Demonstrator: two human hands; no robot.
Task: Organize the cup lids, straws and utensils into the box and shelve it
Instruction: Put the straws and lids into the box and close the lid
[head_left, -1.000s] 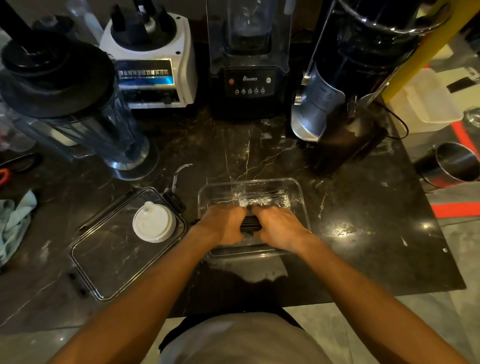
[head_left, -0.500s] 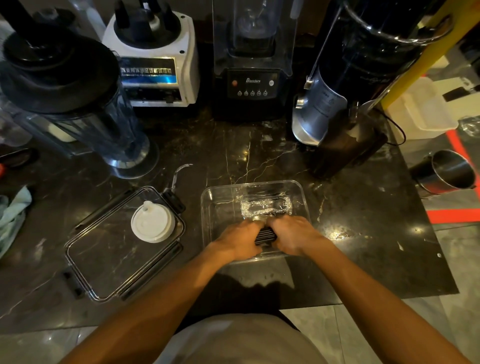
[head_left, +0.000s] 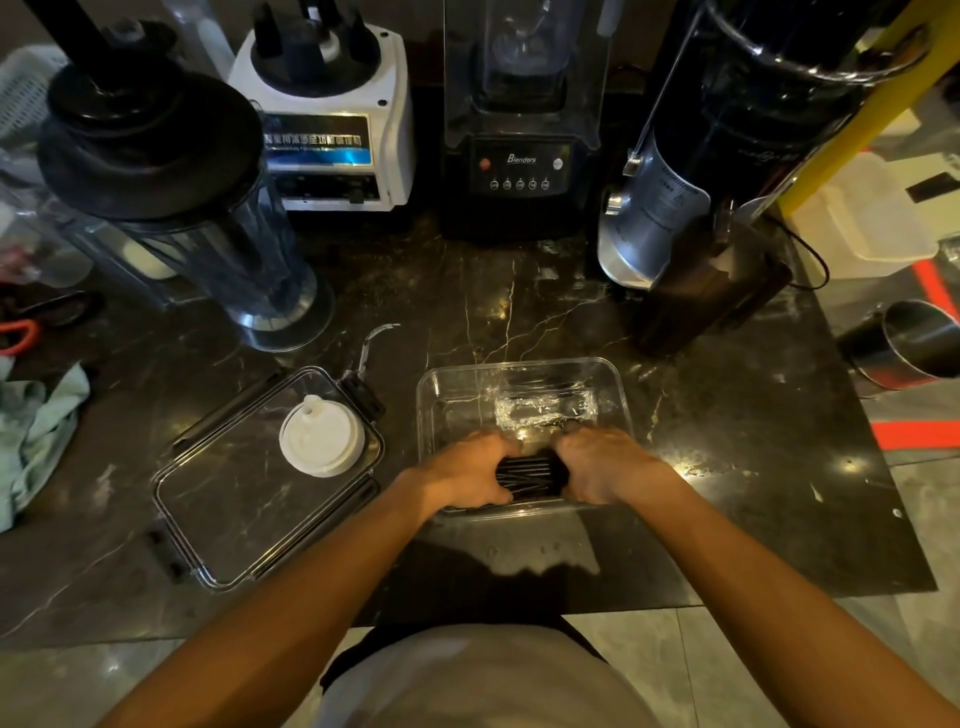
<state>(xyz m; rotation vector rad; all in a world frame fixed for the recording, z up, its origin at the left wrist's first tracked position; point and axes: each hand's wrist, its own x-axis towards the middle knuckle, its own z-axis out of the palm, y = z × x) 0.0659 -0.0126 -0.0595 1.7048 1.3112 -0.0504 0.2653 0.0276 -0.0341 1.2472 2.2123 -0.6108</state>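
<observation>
A clear plastic box (head_left: 618, 384) sits open on the dark marble counter in front of me. My left hand (head_left: 467, 475) and my right hand (head_left: 602, 465) both grip a bundle of black straws (head_left: 530, 475) at the box's near end. Behind the straws, a shiny clear-wrapped packet (head_left: 545, 413) lies on the box floor. The box's clear lid (head_left: 234, 499) lies flat to the left, with black clips on its edges. A stack of white cup lids (head_left: 322, 436) rests on that lid.
Blenders (head_left: 322, 119) and a grinder (head_left: 727, 171) line the back of the counter, with a blender jug (head_left: 171, 208) at left. A bent clear piece (head_left: 371, 340) lies near the lid. A green cloth (head_left: 36, 426) is far left. A steel cup (head_left: 914, 343) sits beyond the counter's right edge.
Both hands, holding the black straws, have drawn a little toward the near end of the box, and more of the bundle shows between them.
</observation>
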